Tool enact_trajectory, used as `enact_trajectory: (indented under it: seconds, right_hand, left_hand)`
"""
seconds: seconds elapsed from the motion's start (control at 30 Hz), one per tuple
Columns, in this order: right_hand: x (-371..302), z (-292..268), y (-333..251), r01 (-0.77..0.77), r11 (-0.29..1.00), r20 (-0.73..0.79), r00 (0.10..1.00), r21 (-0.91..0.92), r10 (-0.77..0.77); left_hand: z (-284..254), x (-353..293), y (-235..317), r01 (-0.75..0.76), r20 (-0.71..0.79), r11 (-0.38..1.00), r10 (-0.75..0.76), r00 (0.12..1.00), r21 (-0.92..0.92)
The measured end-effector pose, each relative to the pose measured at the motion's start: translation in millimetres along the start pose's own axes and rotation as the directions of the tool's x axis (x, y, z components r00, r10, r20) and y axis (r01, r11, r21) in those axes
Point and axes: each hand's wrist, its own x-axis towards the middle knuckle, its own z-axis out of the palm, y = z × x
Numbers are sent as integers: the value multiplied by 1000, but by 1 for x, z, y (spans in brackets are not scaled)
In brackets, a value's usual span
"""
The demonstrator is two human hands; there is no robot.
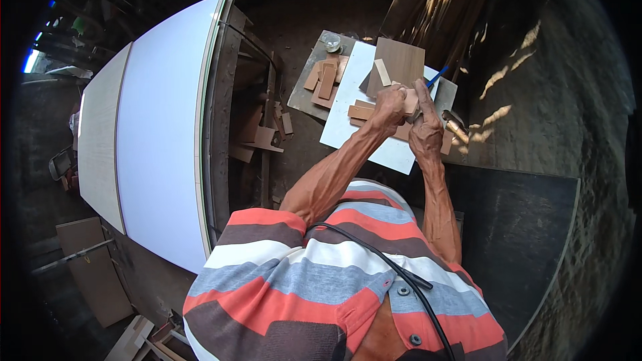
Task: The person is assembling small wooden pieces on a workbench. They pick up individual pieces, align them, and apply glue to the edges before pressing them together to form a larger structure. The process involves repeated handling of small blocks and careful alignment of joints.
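Note:
A small pale wooden block (410, 101) is held up between my two hands over a low work surface. My left hand (390, 105) is closed round its left side, the fingers curled. My right hand (426, 130) grips the other side, with one finger stretched forward along it. A thin blue stick (438, 76) juts out beyond that fingertip; I cannot tell whether it is held or lies behind. Under the hands lie a brown wood-grain board (404, 57) with a pale strip (382, 72) on it, and a white panel (342, 124). Small brown blocks (361, 112) sit beside my left hand.
More wooden blocks (326, 81) and a clear cup (330, 41) are at the surface's left side. A large white-faced panel (164, 120) stands on the left beside a frame holding offcuts (264, 139). Right of me is a dark board (511, 220). A black cable (381, 254) crosses my shirt.

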Motion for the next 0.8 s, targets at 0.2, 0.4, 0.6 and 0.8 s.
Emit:
enact_trajectory:
  seconds: [0.2, 0.4, 0.6, 0.8]
  right_hand:
    - [-11, 0, -21, 125, 992, 14, 992, -29, -125]
    - [-9, -4, -31, 82, 996, 34, 996, -37, -81]
    - [2, -8, -14, -69, 997, 85, 994, 43, 65]
    - [10, -10, 3, -1, 1000, 47, 999, -28, 3]
  left_hand:
    - [-5, 5, 5, -82, 25, 996, 83, 996, -33]
    - [-8, 21, -2, -24, 33, 999, 23, 999, 28]
    - [-3, 27, -4, 49, 1, 994, -49, 999, -95]
    - [0, 32, -8, -7, -20, 1000, 7, 1000, -16]
